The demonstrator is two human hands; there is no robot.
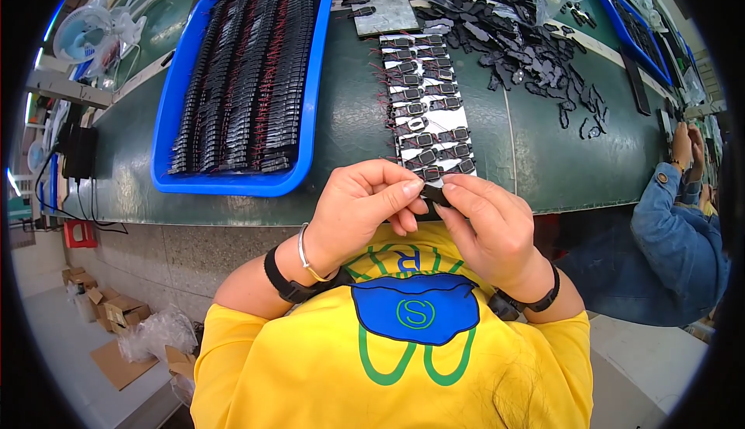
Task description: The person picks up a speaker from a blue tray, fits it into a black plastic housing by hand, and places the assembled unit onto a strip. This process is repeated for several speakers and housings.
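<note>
My left hand [365, 208] and my right hand [485, 223] meet at the table's near edge, pinching one small black part [434, 194] between their fingertips. Just beyond them lies a white strip [427, 103] carrying rows of small black parts with red wires. Further left sits a blue tray [310, 111] packed with several rows of the same black parts. Both wrists wear dark bands, and the left one also has a thin bracelet.
A loose heap of black parts [528, 41] spreads over the green table [349, 126] at the back right, beside a second blue tray [632, 29]. A person in a denim sleeve [675, 227] works at the right. Cardboard boxes [116, 313] lie on the floor at the left.
</note>
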